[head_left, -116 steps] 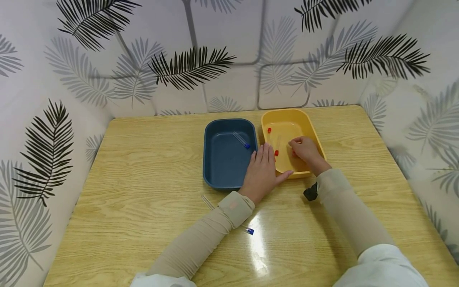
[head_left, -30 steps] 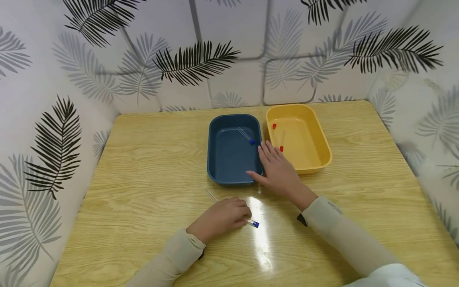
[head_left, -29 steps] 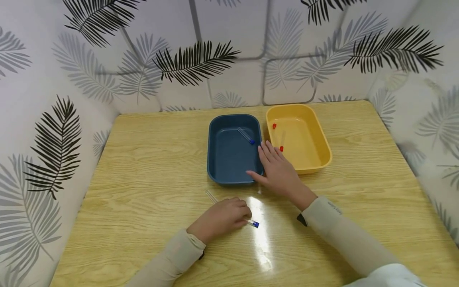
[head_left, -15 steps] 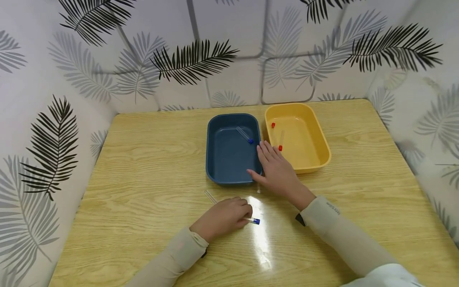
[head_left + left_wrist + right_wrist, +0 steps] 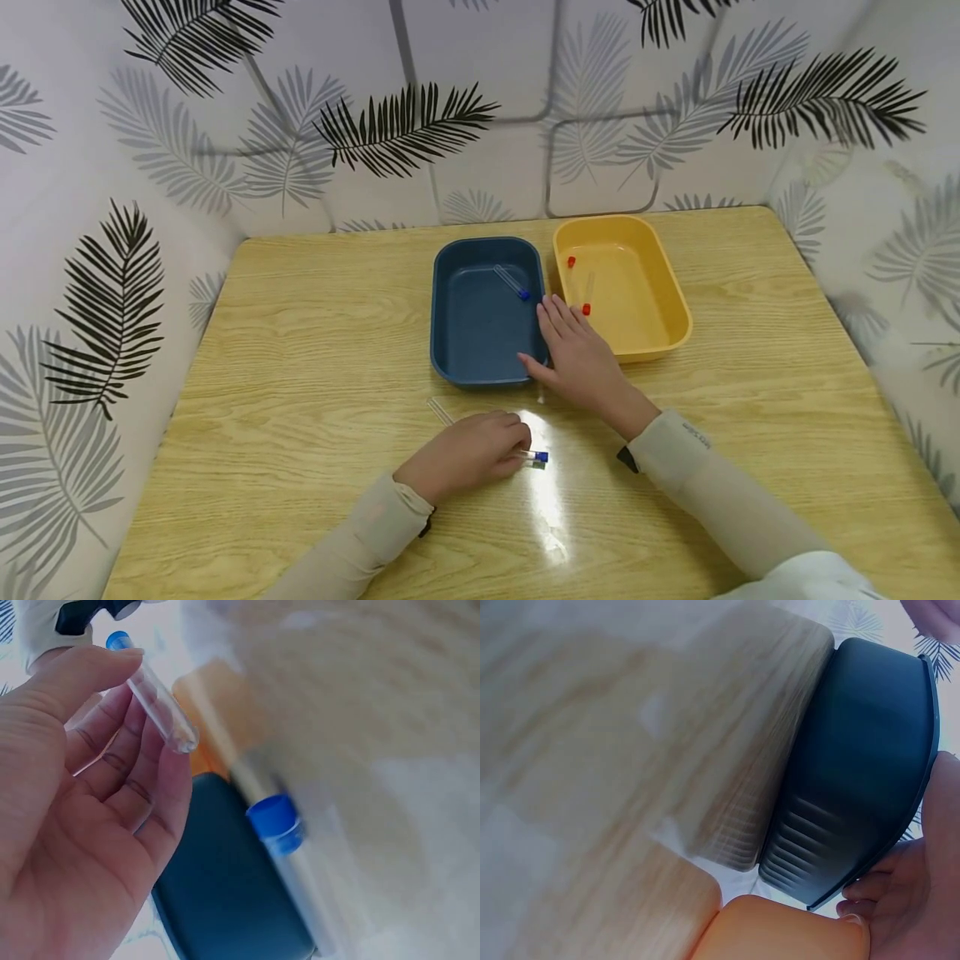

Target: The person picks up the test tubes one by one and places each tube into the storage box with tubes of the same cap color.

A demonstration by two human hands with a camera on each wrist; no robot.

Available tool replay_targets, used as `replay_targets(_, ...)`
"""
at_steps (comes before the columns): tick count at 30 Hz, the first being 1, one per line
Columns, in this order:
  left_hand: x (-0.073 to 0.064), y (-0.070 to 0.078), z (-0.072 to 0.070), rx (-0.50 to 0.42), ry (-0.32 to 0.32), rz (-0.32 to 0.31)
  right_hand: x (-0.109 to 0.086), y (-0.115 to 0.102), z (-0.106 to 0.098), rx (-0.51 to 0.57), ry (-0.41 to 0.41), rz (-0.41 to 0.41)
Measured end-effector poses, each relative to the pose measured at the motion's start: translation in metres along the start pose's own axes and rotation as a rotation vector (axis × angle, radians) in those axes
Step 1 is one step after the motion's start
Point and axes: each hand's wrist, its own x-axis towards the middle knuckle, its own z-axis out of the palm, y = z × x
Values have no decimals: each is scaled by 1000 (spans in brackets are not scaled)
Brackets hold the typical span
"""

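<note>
My left hand (image 5: 468, 454) is low over the front of the table, pinching a clear test tube (image 5: 161, 705) with a blue cap between thumb and fingers. The capped end (image 5: 540, 457) sticks out past the fingers. Under the same hand lies a second blue-capped tube (image 5: 274, 821); in the head view only its clear end (image 5: 438, 410) shows. My right hand (image 5: 585, 362) rests with straight fingers where the dark blue tray (image 5: 442, 367) and the yellow tray (image 5: 678, 333) meet, its thumb over the blue tray's near rim.
One blue-capped tube (image 5: 512, 282) lies in the blue tray. Inside the yellow tray, along its left side, are a red-capped tube (image 5: 588, 298) and another red cap (image 5: 572, 262). A patterned wall stands behind the wooden table (image 5: 315, 333).
Since the oldest frame, my right hand left the yellow tray's inside for the rims, and my left hand left the rims for the tubes. Lately the pinched tube's capped end moved right and up.
</note>
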Motion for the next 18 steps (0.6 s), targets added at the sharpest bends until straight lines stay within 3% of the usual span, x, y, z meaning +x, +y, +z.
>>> replay_targets(4, -1, 1, -8, -26, 8, -1, 0, 0, 0, -4, 4, -1)
replay_targets(11, -4, 1, -23, -89, -39, -49, 0, 0, -1, -8, 8, -9)
replay_targets(18, -8, 0, -42, -105, 51, -67, -1, -1, -1, -10, 9, -11)
